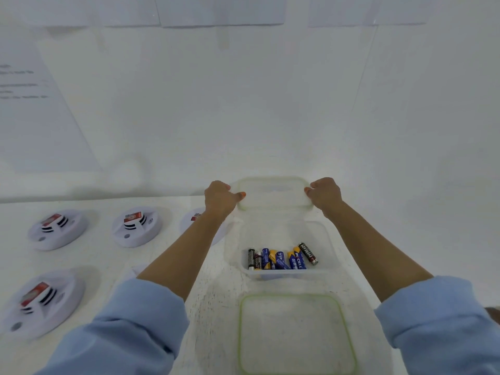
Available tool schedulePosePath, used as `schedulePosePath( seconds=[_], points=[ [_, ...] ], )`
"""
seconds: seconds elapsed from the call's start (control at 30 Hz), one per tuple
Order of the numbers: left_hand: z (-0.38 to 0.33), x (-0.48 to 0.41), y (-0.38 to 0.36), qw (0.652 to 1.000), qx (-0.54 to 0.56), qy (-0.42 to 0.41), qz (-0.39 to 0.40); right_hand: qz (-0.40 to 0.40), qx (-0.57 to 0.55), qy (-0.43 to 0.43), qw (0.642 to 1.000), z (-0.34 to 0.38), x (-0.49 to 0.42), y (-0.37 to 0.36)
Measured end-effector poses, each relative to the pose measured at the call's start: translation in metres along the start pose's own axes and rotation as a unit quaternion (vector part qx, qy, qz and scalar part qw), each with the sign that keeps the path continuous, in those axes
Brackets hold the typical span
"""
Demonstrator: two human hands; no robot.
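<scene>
Two hands working: your left hand (220,197) and right hand (324,194) each grip a side edge of the clear plastic piece (273,192), raised just beyond the battery box (322,236).

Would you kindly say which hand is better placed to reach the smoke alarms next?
Probably left: the smoke alarms lie beside the left hand; the right hand is across the lid.

Left hand (219,198) and right hand (324,194) on one clear lid (273,194)
</scene>
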State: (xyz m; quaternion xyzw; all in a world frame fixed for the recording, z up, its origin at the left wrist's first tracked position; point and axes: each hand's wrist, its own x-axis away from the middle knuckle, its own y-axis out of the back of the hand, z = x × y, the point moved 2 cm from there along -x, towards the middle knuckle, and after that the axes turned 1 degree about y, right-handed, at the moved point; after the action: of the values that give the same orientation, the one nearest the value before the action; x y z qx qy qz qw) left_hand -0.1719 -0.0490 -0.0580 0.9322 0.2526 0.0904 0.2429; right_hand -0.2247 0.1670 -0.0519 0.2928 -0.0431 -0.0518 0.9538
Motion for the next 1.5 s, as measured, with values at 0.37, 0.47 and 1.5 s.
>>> schedulePosePath(
  seconds=[0.37,0.47,1.5],
  points=[
    [0.004,-0.007,-0.008,0.998,0.045,0.023,0.044,-0.005,-0.018,0.034,0.999,-0.004,-0.008,-0.005],
    [0.001,-0.009,-0.008,0.998,-0.013,-0.013,0.055,0.040,0.002,0.028,0.999,-0.002,-0.013,-0.001],
    [-0.017,0.001,-0.015,0.871,-0.291,-0.357,0.172,0.153,0.300,0.228,0.913,0.030,-0.038,-0.062]
  ],
)
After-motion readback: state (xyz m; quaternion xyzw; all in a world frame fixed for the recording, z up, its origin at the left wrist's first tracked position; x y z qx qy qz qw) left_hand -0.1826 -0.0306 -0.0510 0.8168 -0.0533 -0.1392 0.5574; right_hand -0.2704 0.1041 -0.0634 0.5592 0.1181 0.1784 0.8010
